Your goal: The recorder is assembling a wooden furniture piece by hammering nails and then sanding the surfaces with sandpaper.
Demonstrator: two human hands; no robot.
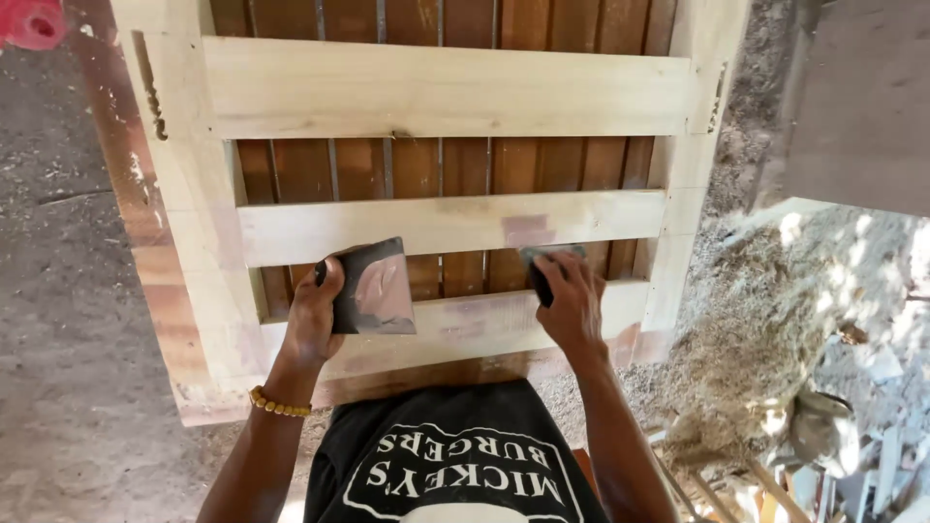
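A pale wooden frame (436,92) with horizontal rails lies over reddish-brown slats in front of me. My left hand (315,315) holds a flat dark square board (373,288) smeared with pinkish putty, resting against the lowest rail. My right hand (572,300) grips a small dark-handled scraper (541,266), its blade pressed near the right end of the middle rail (446,225). A pinkish putty patch (528,230) shows on that rail just above the blade. A yellow bead bracelet sits on my left wrist.
Bare dusty ground (68,291) lies to the left. A heap of sawdust and shavings (765,320) sits at the right, with scrap pieces and rubble (852,436) further right. A grey slab (862,107) stands at the upper right.
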